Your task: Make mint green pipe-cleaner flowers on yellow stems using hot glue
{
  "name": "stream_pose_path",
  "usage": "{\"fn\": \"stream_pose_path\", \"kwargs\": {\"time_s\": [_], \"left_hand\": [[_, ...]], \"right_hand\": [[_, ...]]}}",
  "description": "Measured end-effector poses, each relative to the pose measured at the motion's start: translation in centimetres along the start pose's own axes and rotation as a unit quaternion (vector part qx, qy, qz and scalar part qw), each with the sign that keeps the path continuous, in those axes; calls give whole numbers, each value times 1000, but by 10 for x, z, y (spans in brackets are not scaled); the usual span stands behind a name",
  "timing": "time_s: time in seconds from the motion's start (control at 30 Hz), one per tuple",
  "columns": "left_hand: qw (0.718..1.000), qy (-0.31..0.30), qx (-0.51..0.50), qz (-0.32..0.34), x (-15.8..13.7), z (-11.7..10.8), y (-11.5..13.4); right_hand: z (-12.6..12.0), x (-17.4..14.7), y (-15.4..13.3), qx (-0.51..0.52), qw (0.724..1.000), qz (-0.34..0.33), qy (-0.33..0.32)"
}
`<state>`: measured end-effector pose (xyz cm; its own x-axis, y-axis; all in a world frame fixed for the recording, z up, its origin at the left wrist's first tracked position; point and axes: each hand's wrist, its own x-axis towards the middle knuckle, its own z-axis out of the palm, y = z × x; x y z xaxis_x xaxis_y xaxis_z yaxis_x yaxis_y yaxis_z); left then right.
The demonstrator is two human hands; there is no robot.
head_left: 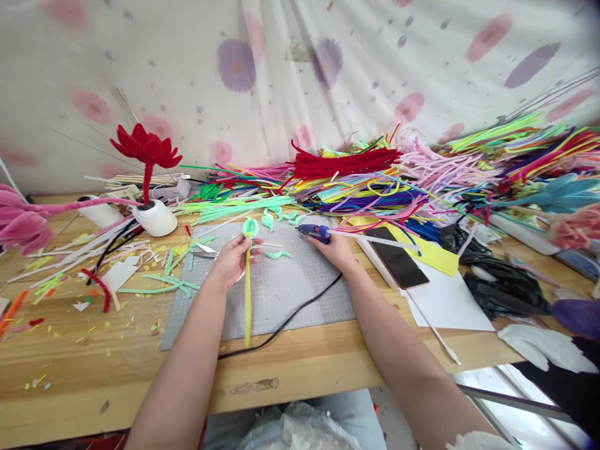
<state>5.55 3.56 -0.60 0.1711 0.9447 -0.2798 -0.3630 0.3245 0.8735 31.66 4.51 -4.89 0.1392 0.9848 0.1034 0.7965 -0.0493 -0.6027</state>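
My left hand (233, 259) pinches a mint-green pipe-cleaner flower piece (250, 227) with a yellow centre. From it a yellow pipe-cleaner stem (248, 300) hangs down past my fingers. In my right hand (338, 251) is a blue hot glue gun (315, 233), its nozzle pointing left towards the flower piece, with a gap between. A long white glue stick (375, 240) sticks out of its back. Several loose mint-green petals, one curled petal (277, 255) among them, lie on the grey cutting mat (300, 294) near both hands. Scissors (205, 252) rest just left of my left hand.
The gun's black cord (285, 322) crosses the mat. A phone (397, 256) lies on white paper (450, 306) at the right. Bundles of coloured pipe cleaners (347, 164) line the back. A red flower (145, 147) stands in a white pot (155, 219) at the left.
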Motion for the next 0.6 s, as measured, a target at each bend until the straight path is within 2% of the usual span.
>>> {"fn": "stream_pose_path", "kwargs": {"time_s": [0.1,0.23,0.27,0.3,0.37,0.43,0.47,0.53,0.6], "left_hand": [[992,-22,121,39,-2,12,20],[956,-34,268,115,-3,22,47],[946,-42,298,122,-4,23,51],[935,-55,327,125,-5,23,54],[910,-82,387,128,-7,23,58],[884,-94,437,139,-10,23,57],[873,-92,456,147,-11,23,56],[856,-88,482,165,-13,24,53],[844,-90,497,180,-14,24,50]], "right_hand": [[-9,-3,-6,-65,998,7,-13],[-39,-14,-9,-189,981,-33,23],[-47,-18,-9,-197,980,-33,9],[-54,-22,-9,-187,981,-32,-35],[-62,-28,-15,-112,980,-40,-161],[-58,-31,-28,30,964,-81,-250],[-53,-31,-38,121,953,-103,-256],[-37,-27,-61,328,917,-106,-203],[-21,-20,-85,508,845,-52,-160]]}}
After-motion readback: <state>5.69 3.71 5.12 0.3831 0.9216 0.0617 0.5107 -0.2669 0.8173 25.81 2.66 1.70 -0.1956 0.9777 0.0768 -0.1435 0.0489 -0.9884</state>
